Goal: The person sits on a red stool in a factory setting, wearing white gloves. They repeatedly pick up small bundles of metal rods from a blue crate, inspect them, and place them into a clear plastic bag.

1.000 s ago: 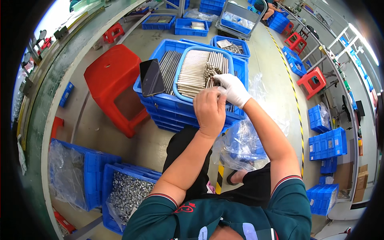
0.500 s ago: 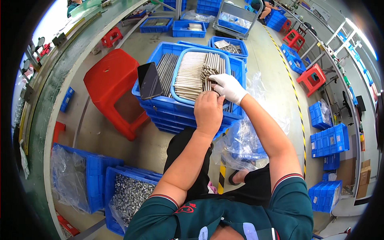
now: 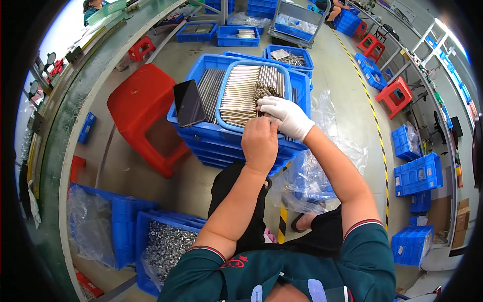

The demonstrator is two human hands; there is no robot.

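Observation:
My bare left hand (image 3: 260, 142) is closed at the front edge of a light-blue tray (image 3: 219, 114), its fingertips pressed together beside my other hand. What the left fingers pinch is hidden. Wearing a white glove, my right hand (image 3: 289, 118) curls closed over metal rods at the tray's front right. Its fingertips touch the rods, and the glove hides part of them. Slim silvery metal rods (image 3: 239, 93) lie in rows in the tray, with a cluster of thicker knobbed ends (image 3: 266, 89) right of the middle.
The tray rests on stacked blue crates (image 3: 221, 135); a black phone (image 3: 189, 103) leans at their left. A red stool (image 3: 138, 108) stands left, near a long workbench (image 3: 55, 166). A crate of small metal parts (image 3: 168, 246) is lower left. Clear plastic bags (image 3: 314, 173) lie right.
My right hand has turned flatter, its white fingers now covering rods that showed between the hands. The left hand has shifted slightly down and left. The view has moved a little.

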